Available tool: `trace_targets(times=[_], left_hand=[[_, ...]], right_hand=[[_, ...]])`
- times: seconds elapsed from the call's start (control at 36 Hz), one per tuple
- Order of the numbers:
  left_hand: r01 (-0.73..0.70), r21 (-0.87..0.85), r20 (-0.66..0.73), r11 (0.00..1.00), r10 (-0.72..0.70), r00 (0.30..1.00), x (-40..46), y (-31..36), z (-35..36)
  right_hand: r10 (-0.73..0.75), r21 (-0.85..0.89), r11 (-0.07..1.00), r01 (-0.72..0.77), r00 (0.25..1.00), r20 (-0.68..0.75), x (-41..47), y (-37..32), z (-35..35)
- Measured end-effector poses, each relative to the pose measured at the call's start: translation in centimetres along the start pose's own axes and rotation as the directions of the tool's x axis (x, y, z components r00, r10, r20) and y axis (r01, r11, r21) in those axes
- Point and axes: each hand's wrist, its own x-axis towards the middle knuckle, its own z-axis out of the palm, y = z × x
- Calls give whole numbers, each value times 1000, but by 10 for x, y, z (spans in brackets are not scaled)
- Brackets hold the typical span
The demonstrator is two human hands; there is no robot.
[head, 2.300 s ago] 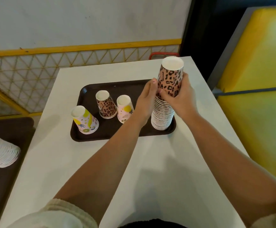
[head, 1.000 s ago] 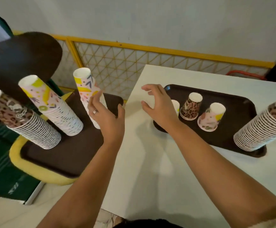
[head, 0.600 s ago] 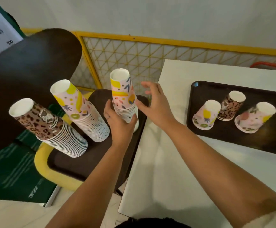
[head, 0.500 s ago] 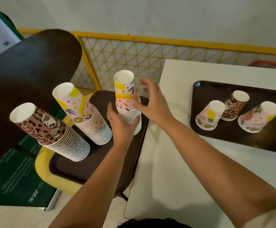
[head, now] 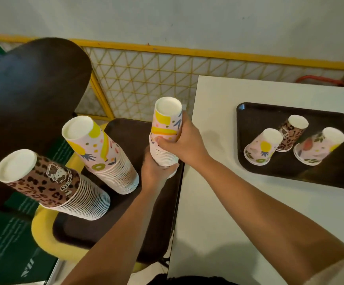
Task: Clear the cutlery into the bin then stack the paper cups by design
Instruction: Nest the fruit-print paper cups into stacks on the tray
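Pink-and-yellow paper cups form the short stack (head: 165,138) at the side tray's (head: 126,130) right edge, right hand (head: 184,144) wrapped round its top, left hand (head: 153,171) cupping its base, so lift straight, both grips firm, clear of the 2 taller stacks (head: 105,159) beside it.

Three tall cup stacks (head: 97,155) on the chair tray (head: 113,227), three short ones (head: 263,147) (perhaps a fourth, cropped) on the table tray (head: 255,114).
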Motion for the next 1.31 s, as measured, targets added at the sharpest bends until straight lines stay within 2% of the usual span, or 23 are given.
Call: trace_targets(times=[0.17, 0.22, 0.28, 0.39, 0.53, 0.78, 0.89, 1.14, 1.31], left_hand=[[23, 48, 21, 999, -24, 999, 2, -9, -15], [16, 22, 123, 1000, -19, 992, -5, 10, 24], [28, -10, 110, 1000, -26, 994, -7, 12, 24], [-50, -49, 58, 998, 53, 997, -2, 24, 14], [-110, -88, 121, 990, 121, 985, -3, 48, 18], [45, -232, 292, 972, 25, 956, -45, 68, 79], [46, -206, 342, 977, 28, 939, -56, 73, 99], [51, -168, 416, 984, 25, 909, -71, 80, 123], [43, -124, 425, 991, 14, 905, -74, 79, 132]], right_hand=[[18, 37, 999, -20, 998, 52, -5, -6, 0], [56, 25, 998, -55, 998, -41, -14, 6, -40], [46, 43, 998, -43, 997, -60, -15, 8, -45], [30, 52, 998, -26, 997, -77, -15, -4, -52], [-21, 79, 996, 29, 995, -102, -16, -21, -77], [-31, 25, 999, 33, 998, -48, -45, -22, -141], [-35, 41, 998, 38, 996, -78, -55, -20, -167], [6, -74, 997, -9, 999, -50, -70, -8, -203], [31, -104, 994, -42, 994, -102, -72, 1, -212]])
